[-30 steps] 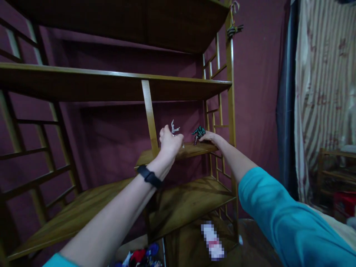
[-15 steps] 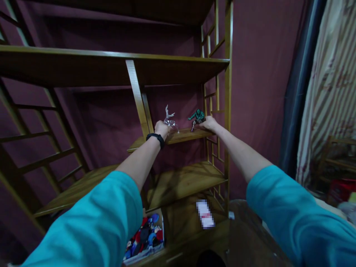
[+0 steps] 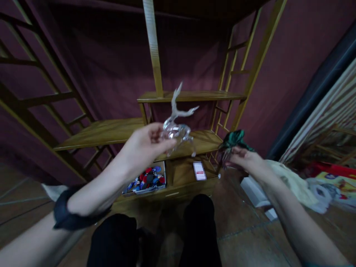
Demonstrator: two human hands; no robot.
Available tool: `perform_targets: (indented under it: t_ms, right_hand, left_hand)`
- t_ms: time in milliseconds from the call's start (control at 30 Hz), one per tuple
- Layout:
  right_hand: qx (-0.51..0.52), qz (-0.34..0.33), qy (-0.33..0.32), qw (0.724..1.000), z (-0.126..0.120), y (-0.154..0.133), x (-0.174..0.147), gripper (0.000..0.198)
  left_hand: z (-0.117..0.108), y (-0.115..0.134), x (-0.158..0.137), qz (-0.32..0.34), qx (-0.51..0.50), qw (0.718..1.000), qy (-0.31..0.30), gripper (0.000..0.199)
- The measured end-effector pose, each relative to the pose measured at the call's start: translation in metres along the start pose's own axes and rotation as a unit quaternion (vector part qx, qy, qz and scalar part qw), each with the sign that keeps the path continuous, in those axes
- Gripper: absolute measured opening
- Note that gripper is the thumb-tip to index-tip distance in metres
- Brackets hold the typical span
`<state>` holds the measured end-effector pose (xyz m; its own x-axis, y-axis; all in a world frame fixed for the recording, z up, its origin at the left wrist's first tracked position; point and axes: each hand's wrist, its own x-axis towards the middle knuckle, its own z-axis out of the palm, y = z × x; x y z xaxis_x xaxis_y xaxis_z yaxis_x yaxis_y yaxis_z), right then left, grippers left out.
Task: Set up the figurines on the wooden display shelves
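My left hand (image 3: pixel 151 142) is closed around the body of a clear deer figurine (image 3: pixel 180 130), whose pale antlers point up. A dark band circles that wrist. On the right, my right hand (image 3: pixel 244 157) grips a small figure with a dark green top (image 3: pixel 233 139) by its lower part. The fingers partly cover this figure, and motion blurs its details. Both things are held up in the air in front of the wooden shelf unit (image 3: pixel 191 96), apart from each other.
Low on the left stands an open box (image 3: pixel 165 178) of small red, blue and black items. A blurred-out white slip (image 3: pixel 198 172) lies on the bottom board. White boxes (image 3: pixel 254 191) and bags (image 3: pixel 294 181) sit on the floor at right. My knees (image 3: pixel 198 215) are below.
Both hands have lifted the deer and the green figure off the small shelf and drawn them back toward me. The hands are farther apart, and the view has tilted down.
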<state>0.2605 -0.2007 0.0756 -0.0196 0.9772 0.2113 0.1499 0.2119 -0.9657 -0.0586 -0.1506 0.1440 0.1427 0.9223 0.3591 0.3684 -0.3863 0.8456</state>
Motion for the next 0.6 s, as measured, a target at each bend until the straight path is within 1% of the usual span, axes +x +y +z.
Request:
perform_targets:
  t_ms: [67, 100, 167, 233, 267, 333, 367, 433, 500, 600]
  right_hand:
    - [0.041, 0.064, -0.064, 0.995, 0.046, 0.043, -0.025, 0.026]
    - [0.060, 0.089, -0.107, 0.988, 0.072, 0.063, -0.032, 0.025]
    - [0.090, 0.129, -0.170, 0.973, 0.126, 0.099, -0.037, 0.019]
    - [0.095, 0.157, -0.219, 0.958, 0.182, 0.126, -0.030, 0.017]
    - [0.100, 0.174, -0.237, 0.951, 0.210, 0.137, -0.023, 0.016]
    - [0.097, 0.210, -0.236, 0.944, 0.260, 0.156, -0.003, 0.013]
    - [0.087, 0.231, -0.231, 0.941, 0.283, 0.165, 0.010, 0.012]
    - [0.049, 0.288, -0.194, 0.936, 0.319, 0.181, 0.036, 0.007]
    - [0.027, 0.308, -0.166, 0.936, 0.344, 0.197, 0.062, 0.005]
    - [-0.001, 0.328, -0.132, 0.936, 0.362, 0.218, 0.093, 0.007]
  left_hand:
    - [-0.020, -0.043, -0.059, -0.113, -0.064, 0.990, -0.046, 0.047]
    - [-0.029, -0.068, -0.080, -0.168, -0.089, 0.980, -0.058, 0.047]
    - [-0.046, -0.124, -0.107, -0.245, -0.135, 0.960, -0.030, 0.044]
    - [-0.059, -0.183, -0.120, -0.311, -0.163, 0.936, 0.010, 0.043]
    - [-0.064, -0.210, -0.123, -0.333, -0.169, 0.927, 0.036, 0.042]
    - [-0.072, -0.261, -0.124, -0.361, -0.160, 0.915, 0.087, 0.038]
    - [-0.075, -0.282, -0.123, -0.369, -0.154, 0.910, 0.109, 0.036]
    - [-0.077, -0.318, -0.117, -0.373, -0.127, 0.909, 0.137, 0.029]
    - [-0.076, -0.346, -0.107, -0.375, -0.082, 0.911, 0.150, 0.023]
    - [-0.073, -0.379, -0.090, -0.373, -0.036, 0.916, 0.144, 0.019]
